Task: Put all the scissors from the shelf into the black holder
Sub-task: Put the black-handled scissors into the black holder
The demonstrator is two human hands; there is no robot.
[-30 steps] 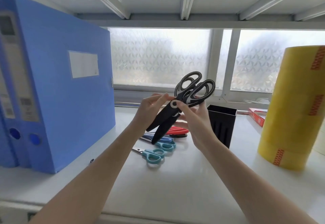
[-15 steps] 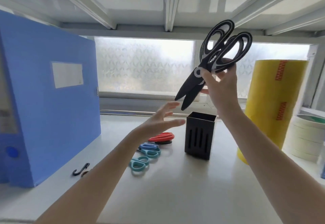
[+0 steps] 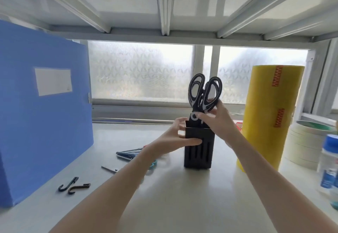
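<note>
The black scissors [image 3: 204, 93] stand upright with their blades down inside the black holder [image 3: 199, 155] at the middle of the shelf; only their handles show above the rim. My right hand [image 3: 217, 121] grips them just below the handles. My left hand [image 3: 176, 138] clasps the holder's left side and front. Several other scissors [image 3: 128, 155] lie flat on the shelf left of the holder, partly hidden behind my left forearm; a teal handle [image 3: 153, 164] peeks out and one blade tip [image 3: 109, 169] points left.
A blue file box [image 3: 43, 108] stands at the left. Two small hooks [image 3: 74, 187] lie in front of it. A tall stack of yellow tape rolls [image 3: 270, 115] rises right of the holder, then white tape rolls [image 3: 305, 146] and a blue-capped bottle [image 3: 329, 165].
My right hand has brought the black scissors down from high in the air into the holder. My left hand has moved right and taken hold of the holder.
</note>
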